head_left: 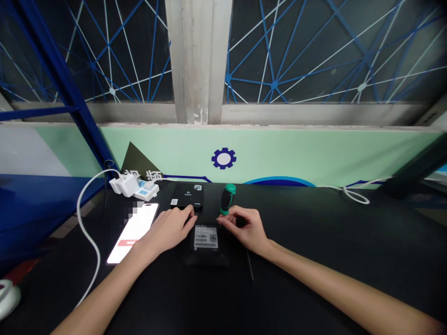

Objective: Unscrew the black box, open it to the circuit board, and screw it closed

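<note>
Head view: the left hand rests on the far edge of a black device lying label-up, keeping it steady, while the right hand, just apart, pinches a green-handled screwdriver nearly upright above it.

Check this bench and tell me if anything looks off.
One black rectangular device lies flipped between the left hand and right hand, barcode label up, while the similar black box behind it lies logo up. No damage or spill shows.
</note>
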Demonstrator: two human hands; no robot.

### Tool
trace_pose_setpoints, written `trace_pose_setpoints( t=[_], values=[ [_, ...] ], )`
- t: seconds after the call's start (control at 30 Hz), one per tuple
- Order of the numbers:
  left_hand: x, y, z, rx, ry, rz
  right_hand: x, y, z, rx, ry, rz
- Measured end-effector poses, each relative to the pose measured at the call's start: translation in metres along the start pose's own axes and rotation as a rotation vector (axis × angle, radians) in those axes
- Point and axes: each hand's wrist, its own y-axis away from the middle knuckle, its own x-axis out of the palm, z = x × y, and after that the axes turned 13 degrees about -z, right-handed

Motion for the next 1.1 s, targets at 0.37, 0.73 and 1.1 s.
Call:
trace_pose_setpoints(
  t=[0.37,0.73,1.1],
  values=[
    [-0.0017,0.0004,-0.0014,-0.002,0.003,0.016,-0.0014,0.0008,-0.0032,0.043,0.029,0.022],
    [-0.0011,0.0002,0.0000,-0.008,0.014,0.022,-0.0041,0.0030,0.0018,0.116,-0.051,-0.077],
    [-0.0036,0.0013,-0.0013,-0.006,0.027,0.020,-0.0051,-0.0024,-0.0004,0.381,-0.253,-0.181]
  ],
)
